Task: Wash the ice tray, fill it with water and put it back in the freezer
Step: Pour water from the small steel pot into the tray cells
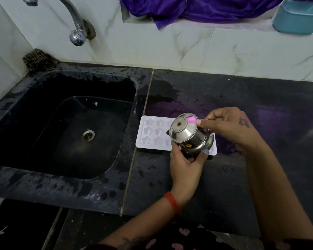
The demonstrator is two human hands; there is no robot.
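Observation:
A white ice tray (pixel 152 133) with star-shaped cells lies flat on the black counter just right of the sink. Over its right half I hold a small steel pot (pixel 190 136), tilted so its base faces the camera. My left hand (pixel 185 165) grips the pot from below. My right hand (pixel 229 127) is closed around its far side, one pink-nailed finger resting on the base rim. The tray's right cells are hidden behind the pot. No water stream is visible.
A black stone sink (pixel 67 123) with a metal drain (pixel 87 135) lies to the left, under a chrome tap (pixel 76 27). The counter (pixel 242 98) is wet. A scrubber (pixel 40 59) sits in the back corner. A purple cloth (pixel 188 8) and a blue tub (pixel 298 17) rest on the ledge.

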